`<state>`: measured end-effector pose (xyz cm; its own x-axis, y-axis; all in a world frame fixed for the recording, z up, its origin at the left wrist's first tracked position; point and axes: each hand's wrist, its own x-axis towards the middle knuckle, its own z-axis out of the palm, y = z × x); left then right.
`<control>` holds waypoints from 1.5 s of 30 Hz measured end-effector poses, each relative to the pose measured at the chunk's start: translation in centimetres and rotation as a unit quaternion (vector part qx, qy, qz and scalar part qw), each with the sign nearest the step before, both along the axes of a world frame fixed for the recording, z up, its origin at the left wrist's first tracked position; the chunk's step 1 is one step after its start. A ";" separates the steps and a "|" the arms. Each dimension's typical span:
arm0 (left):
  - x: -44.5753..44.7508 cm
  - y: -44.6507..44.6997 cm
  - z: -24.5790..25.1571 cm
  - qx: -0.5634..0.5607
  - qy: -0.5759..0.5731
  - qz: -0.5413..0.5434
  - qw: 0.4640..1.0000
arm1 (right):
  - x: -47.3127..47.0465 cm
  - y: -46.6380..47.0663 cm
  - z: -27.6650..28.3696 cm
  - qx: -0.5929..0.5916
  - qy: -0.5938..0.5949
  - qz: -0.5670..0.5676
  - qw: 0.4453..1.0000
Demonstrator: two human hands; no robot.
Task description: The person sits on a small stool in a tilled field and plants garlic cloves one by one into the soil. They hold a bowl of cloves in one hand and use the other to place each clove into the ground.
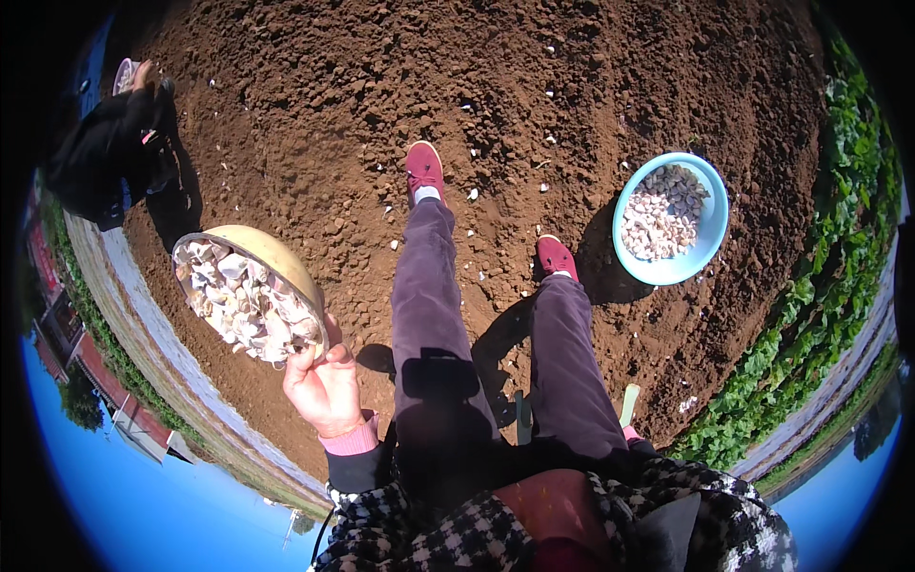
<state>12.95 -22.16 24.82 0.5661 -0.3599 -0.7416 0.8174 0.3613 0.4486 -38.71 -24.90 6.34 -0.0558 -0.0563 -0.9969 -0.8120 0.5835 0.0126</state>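
My left hand [325,390] grips the rim of a yellowish bowl [282,250] with thumb and fingers. The bowl is tilted towards me and heaped with white garlic cloves [239,297]. My right hand is hidden; a small bit of pink cuff [632,433] shows beside my thigh, close to a pale green piece [629,405] that looks like a stool leg. On the soil to the right rests a light blue basin [672,272], partly filled with cloves [661,225]. Single cloves [472,194] lie spaced over the tilled brown soil [322,143] around my feet.
A person in dark clothes [114,154] bends at the upper left, a hand at a pinkish container [125,75]. My red shoes [424,166] stand on the soil. Leafy green plants [800,314] border the right side. Another green piece [524,417] shows between my legs.
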 end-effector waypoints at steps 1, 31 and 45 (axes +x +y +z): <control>1.1 -0.8 -0.2 0.002 -0.003 -0.003 1.000 | 1.7 -1.0 -0.4 -0.007 -0.008 -0.005 1.000; 26.7 -25.4 -34.5 0.008 -0.028 -0.313 0.949 | 27.3 -22.4 -7.8 -0.008 -0.024 -0.006 1.000; 21.8 -29.3 -45.6 -0.069 -0.106 -0.416 0.900 | 33.3 -35.1 -14.1 -0.202 -0.253 0.060 0.944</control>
